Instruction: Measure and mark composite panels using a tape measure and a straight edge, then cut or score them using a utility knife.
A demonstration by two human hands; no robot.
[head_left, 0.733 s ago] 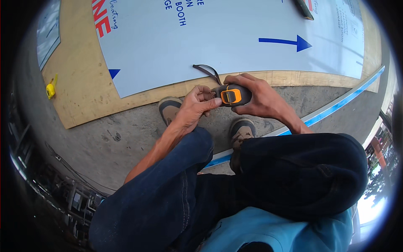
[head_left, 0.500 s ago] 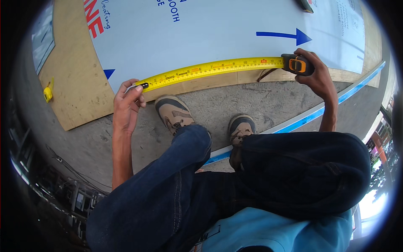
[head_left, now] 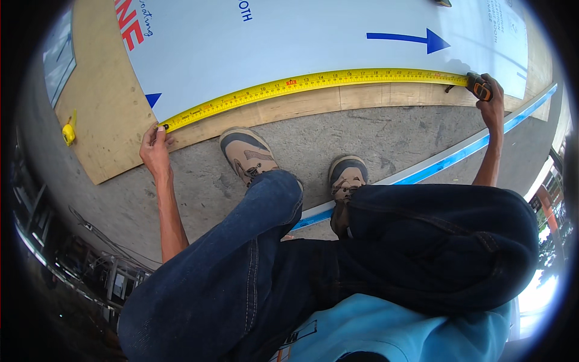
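A yellow tape measure is drawn out along the near edge of a pale blue-white sheet panel. My left hand pinches the black hook end of the blade at the panel's near left corner. Around the black and orange case at the other end, my right hand is closed, close to the panel's right part. The blade spans the gap between both hands and lies near the panel's edge. Below the panel a plywood sheet sticks out on the left and along the front.
A second, small yellow tape measure rests on the plywood's left edge. A long blue and white strip runs diagonally across the concrete floor, passing by my shoes. Cables lie at the left, near metal frames.
The hands have moved apart: my left hand went left to the panel's corner, my right hand moved right with the case. More of the blade is drawn out.
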